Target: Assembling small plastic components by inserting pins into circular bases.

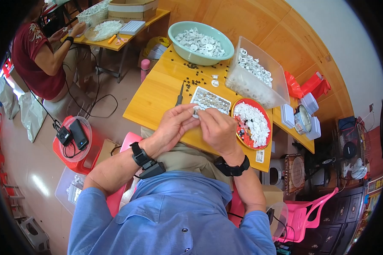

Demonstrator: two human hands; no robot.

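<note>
Near the table's front edge, my left hand (174, 126) and my right hand (219, 129) meet, fingers closed in a pinch. Between their fingertips is a small white plastic part (195, 111), partly hidden by the fingers. Just beyond lies a white tray (198, 92) filled with rows of small round grey pieces. A dark pointed hand tool (180, 96) rests left of it. Small black parts (194, 82) are scattered farther back, beside two white round parts (215, 83). To the right of my right hand sits a red round tray (268, 140) heaped with small white pieces.
At the back stand a pale green basin (174, 39) and a clear plastic bin (253, 87), both holding white parts. Another person (38, 57) works at a table to the far left. A red stool (81, 163) carries black devices on my left; a pink chair (304, 216) stands right.
</note>
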